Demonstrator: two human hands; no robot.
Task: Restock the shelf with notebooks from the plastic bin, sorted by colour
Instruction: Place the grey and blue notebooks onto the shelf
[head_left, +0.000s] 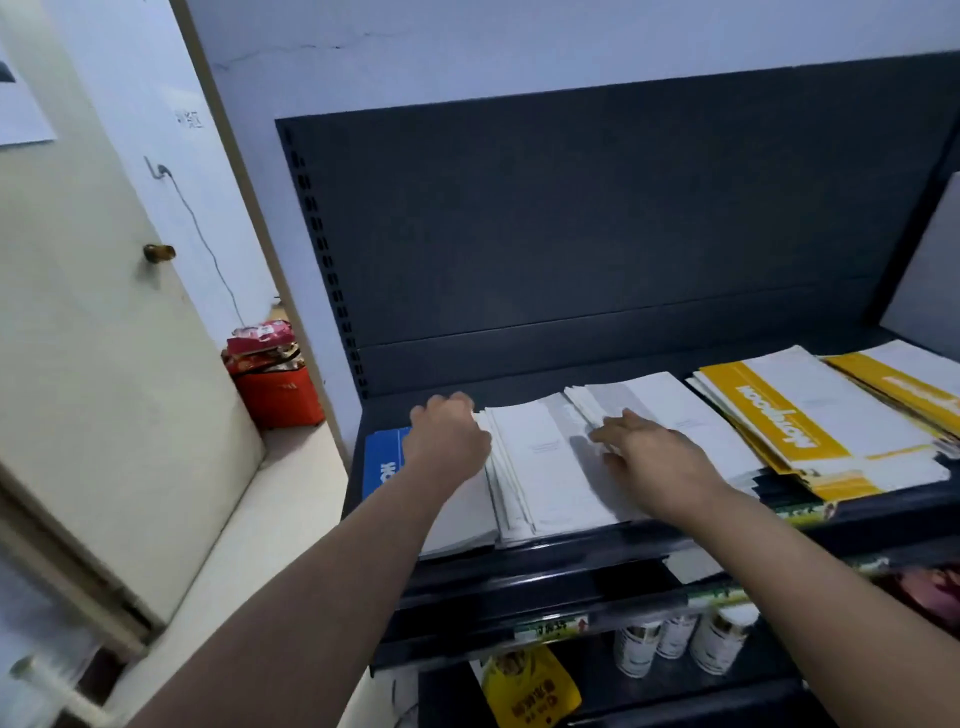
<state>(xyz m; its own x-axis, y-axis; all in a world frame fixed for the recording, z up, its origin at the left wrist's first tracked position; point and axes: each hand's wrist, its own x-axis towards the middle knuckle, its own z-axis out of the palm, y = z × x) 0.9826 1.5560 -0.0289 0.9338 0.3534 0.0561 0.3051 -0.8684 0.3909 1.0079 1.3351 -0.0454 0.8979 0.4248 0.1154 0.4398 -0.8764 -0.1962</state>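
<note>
Head view: looks forward and down at a dark metal shelf unit, with both forearms reaching in from below.
Back panel (571, 218): dark, upright, with slotted uprights along its left edge.
Door (93, 338): pale, to the left of the unit, and carries a brass knob (159, 252).
Shelf (519, 387): dark deck below the back panel; carries all the notebooks in a row from left to right.
White notebooks (540, 467): centre of the shelf, lying flat in loose, fanned piles, overlapping one another.
Yellow notebooks (779, 415): right part of the shelf, fanned flat, just beside the white notebooks.
Blue notebook (382, 457): left end of the shelf, flat, partly hidden under the left wrist.
Red bag (280, 400): on the floor between the door and the unit, stuffed with packets.
Left hand (447, 436): fingers curled over the far left edge of the white notebooks, gripping that edge.
Right hand (649, 452): palm down, fingers straight and spread, resting flat on the white notebooks; it grips nothing.
Cans (722, 644): on a lower shelf, upright, side by side.
Yellow packet (530, 686): lower shelf, left of the cans.
</note>
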